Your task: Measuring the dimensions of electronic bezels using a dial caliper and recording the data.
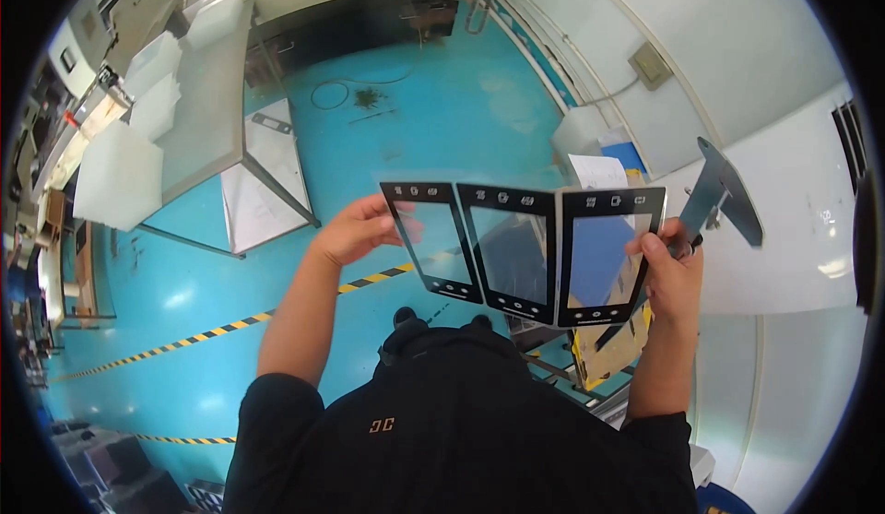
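A strip of three screen panels (pixel 521 247) is held up in the middle, between the left hand (pixel 355 230) and the right hand (pixel 673 279). Each panel is a tall rectangle with a black frame, a clear window and small pale icons at top and bottom (too small to tell). Behind the right panel stands a brown cardboard package (pixel 604 348). A white paper sheet (pixel 597 171) lies above it, beside a blue box (pixel 629 156).
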A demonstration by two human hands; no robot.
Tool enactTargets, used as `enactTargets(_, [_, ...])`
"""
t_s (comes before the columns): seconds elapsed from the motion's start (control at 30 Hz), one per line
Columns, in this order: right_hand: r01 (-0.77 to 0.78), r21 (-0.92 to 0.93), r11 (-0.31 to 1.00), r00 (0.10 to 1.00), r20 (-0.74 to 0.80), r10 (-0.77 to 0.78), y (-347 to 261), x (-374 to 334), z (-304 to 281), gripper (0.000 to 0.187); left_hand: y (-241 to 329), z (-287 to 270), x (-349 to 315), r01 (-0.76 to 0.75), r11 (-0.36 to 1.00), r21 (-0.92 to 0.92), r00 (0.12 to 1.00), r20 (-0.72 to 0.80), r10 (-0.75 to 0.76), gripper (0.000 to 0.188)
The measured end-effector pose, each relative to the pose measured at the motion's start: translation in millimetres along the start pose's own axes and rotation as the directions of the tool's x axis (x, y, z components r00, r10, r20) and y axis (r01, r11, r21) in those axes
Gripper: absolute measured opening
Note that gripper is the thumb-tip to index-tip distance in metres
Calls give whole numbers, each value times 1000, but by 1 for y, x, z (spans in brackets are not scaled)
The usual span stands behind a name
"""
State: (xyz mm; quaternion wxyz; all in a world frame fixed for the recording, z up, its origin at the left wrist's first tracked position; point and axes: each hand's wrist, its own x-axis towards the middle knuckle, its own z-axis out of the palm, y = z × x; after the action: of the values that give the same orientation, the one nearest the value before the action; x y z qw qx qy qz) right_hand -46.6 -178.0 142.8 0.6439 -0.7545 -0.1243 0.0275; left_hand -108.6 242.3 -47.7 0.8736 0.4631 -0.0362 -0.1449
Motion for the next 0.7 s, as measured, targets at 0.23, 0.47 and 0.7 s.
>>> enactTargets(0.23, [-204, -61, 977, 976, -95, 198, 70, 24, -11, 18, -38, 45, -37, -137, 981, -138, 976, -189, 110, 8])
enactTargets(0.47, [76, -399, 914, 989, 148, -17, 147, -35, 45, 30, -52, 157, -35, -133, 991, -19, 941, -317, 120, 11])
enactTargets(0.7, [-129, -221, 967, 810, 538, 231, 96, -103, 53, 38, -115, 234, -28, -116, 976, 183, 878, -441, 187, 13])
